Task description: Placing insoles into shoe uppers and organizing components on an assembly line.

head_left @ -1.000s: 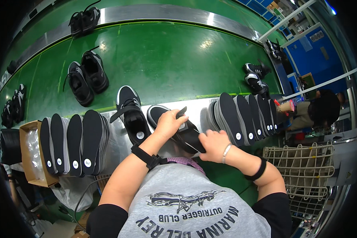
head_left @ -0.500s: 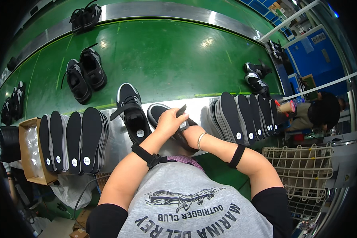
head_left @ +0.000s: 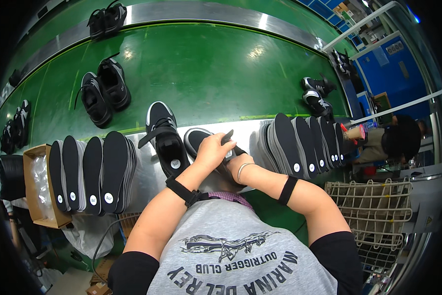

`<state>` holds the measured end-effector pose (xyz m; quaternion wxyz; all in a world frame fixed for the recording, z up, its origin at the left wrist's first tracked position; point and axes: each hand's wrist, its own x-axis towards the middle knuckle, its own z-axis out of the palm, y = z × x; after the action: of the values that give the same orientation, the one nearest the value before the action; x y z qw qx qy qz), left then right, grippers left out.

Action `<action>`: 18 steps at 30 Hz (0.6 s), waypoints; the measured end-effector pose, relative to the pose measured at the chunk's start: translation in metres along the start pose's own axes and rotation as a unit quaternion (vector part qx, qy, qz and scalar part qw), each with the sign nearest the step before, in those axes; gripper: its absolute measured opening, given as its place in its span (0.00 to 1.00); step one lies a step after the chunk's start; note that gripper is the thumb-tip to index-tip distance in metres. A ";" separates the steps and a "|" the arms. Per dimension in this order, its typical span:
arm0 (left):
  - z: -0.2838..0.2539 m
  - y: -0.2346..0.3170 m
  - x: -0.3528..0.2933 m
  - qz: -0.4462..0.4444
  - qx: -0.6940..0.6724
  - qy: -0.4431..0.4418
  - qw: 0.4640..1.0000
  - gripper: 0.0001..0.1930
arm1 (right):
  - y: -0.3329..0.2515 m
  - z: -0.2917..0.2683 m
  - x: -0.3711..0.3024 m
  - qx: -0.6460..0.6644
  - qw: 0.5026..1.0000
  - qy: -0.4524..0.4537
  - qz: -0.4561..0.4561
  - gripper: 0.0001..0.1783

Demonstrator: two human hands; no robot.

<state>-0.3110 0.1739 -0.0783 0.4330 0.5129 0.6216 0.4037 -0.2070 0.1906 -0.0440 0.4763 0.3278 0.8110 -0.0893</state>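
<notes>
Evidently largest: green belt, running across the upper view. Next, metal surface along its near edge. On this, left and right of the work, stand left insole stacks and right insole stacks, black-faced over grey layers. Cardboard box, holding clear plastic, sits beside the leftmost stack. On the belt, upper left: shoe pair. Central: finished-looking loose shoe, black with silver trim, toe away; just right of it, worked shoe, tilted toe to the left. Left hand: fingers closed on dark tab rising from that shoe. Right hand: sunk into the shoe's opening; fingers hidden, grip cannot be told. Smallest: round white label inside loose shoe.
</notes>
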 end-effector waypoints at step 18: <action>-0.005 -0.002 -0.001 -0.005 -0.022 0.002 1.000 0.19 | 0.042 0.023 -0.026 0.363 0.911 0.090 -0.172 0.27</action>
<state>-0.3167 0.1722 -0.0783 0.4451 0.4995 0.6159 0.4160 -0.1565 0.2008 -0.0273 0.2267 0.3404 0.8059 -0.4280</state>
